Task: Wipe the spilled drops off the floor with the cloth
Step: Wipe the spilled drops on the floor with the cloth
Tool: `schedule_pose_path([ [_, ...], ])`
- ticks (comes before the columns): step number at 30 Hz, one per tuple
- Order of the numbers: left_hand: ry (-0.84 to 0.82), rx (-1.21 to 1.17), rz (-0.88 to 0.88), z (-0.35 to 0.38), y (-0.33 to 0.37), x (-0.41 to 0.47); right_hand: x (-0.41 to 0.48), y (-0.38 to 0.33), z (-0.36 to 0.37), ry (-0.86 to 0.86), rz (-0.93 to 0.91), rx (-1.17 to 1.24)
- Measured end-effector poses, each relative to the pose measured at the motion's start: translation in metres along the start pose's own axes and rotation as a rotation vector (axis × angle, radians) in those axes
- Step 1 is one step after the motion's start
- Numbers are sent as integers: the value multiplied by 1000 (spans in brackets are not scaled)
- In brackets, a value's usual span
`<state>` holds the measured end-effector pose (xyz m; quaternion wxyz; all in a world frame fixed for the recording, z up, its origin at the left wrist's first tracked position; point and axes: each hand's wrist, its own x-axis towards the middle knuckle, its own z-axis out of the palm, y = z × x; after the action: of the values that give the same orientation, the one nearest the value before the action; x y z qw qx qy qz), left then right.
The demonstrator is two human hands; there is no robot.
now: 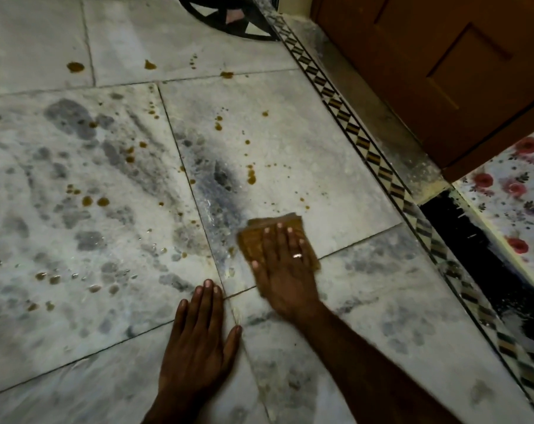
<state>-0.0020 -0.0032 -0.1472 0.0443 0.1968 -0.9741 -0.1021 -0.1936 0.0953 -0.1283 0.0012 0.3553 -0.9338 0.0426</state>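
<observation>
A folded brown cloth (253, 240) lies flat on the white marble floor (290, 142) near the middle of the view. My right hand (285, 273) presses down on it with fingers spread, a ring on one finger. My left hand (198, 341) rests flat on the floor just to the near left, palm down, fingers apart, holding nothing. Several brown drops are scattered over the tiles beyond and to the left of the cloth, such as one elongated drop (251, 175), a pair (95, 201) at mid left, and larger ones (75, 67) farther away.
A patterned black-and-cream border strip (366, 148) runs diagonally along the right. Beyond it stand a brown wooden door (443, 71) and a floral surface (513, 191) at the far right. A dark inlaid floor motif (229, 19) sits at the top.
</observation>
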Motion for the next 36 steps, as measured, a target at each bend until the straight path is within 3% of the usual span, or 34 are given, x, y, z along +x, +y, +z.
schedule_pose_path([
  [2, -1, 2, 1, -3, 0, 1, -24, 10, 3, -6, -163, -20],
  [4, -4, 6, -6, -4, 0, 2, -48, 39, 0, -14, -179, -66],
  [7, 5, -5, -24, -9, 3, 3, -35, 70, -13, -81, 25, -166],
  [10, 23, -7, -27, -12, 5, 4, 19, 52, -19, -139, 225, -75],
  [14, 51, 1, -24, -14, 6, 6, -1, 34, -10, -28, -143, -43],
  [16, 36, 0, -34, -15, 7, 7, -31, 55, -8, -52, -191, -25],
  [21, -18, -74, -88, -12, 8, 11, 32, 102, -11, -40, 260, -20],
  [23, -19, -100, -100, -8, 8, 12, 72, 84, -15, -37, 298, 8],
  [27, 30, -110, -102, -1, 8, 15, 71, 37, -7, -1, -23, 13],
  [30, 83, -91, -94, 6, 7, 16, 17, 56, -7, -2, -190, 4],
  [33, 113, -51, -80, 11, 5, 19, 15, 104, -19, -48, -40, -114],
  [36, 128, -48, -83, 13, 6, 17, 77, 123, -27, -259, 208, -191],
])
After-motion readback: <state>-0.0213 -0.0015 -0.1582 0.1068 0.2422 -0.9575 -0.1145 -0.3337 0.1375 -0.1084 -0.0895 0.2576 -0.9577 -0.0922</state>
